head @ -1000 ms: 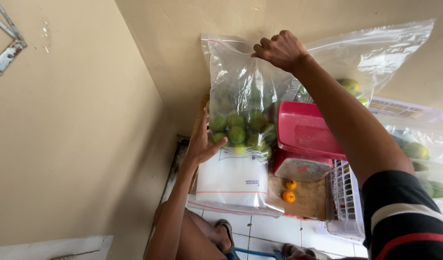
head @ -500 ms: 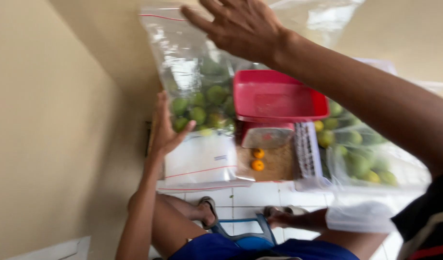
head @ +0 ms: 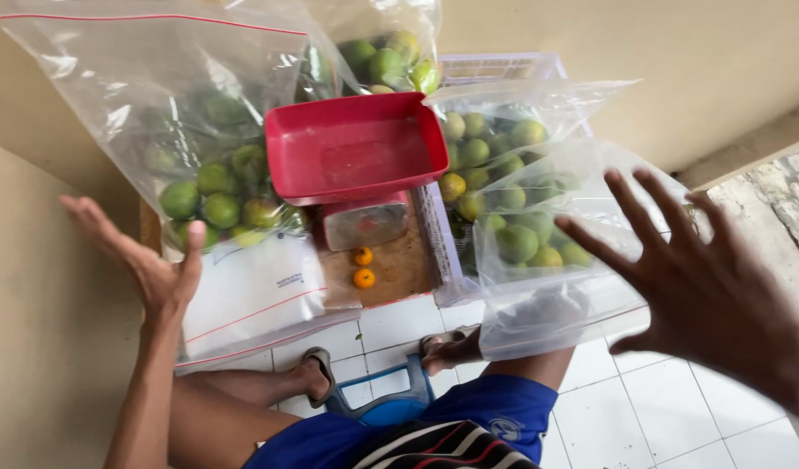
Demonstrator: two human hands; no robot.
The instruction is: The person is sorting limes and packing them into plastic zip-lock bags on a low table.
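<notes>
A large clear zip bag [head: 182, 104] holding green limes [head: 215, 179] leans against the wall at the upper left. My left hand [head: 147, 260] is open beside its lower left side, palm towards the bag; I cannot tell whether it touches the plastic. My right hand [head: 703, 278] hovers at the right with fingers spread and holds nothing. Near its fingertips lies another clear bag of limes [head: 547, 234]. A red kitchen scale [head: 356, 156] with a red tray stands between the two bags.
Two small orange fruits [head: 363, 267] lie on a wooden board [head: 399, 260] below the scale. A white plastic crate [head: 441, 234] holds more bagged limes [head: 391, 52] behind. My legs and sandalled feet [head: 317, 369] rest on white floor tiles.
My right hand let go of the bag's top and swung down to the right, fingers spread. The view turned right, showing more lime bags. My left hand opened away from the bag.
</notes>
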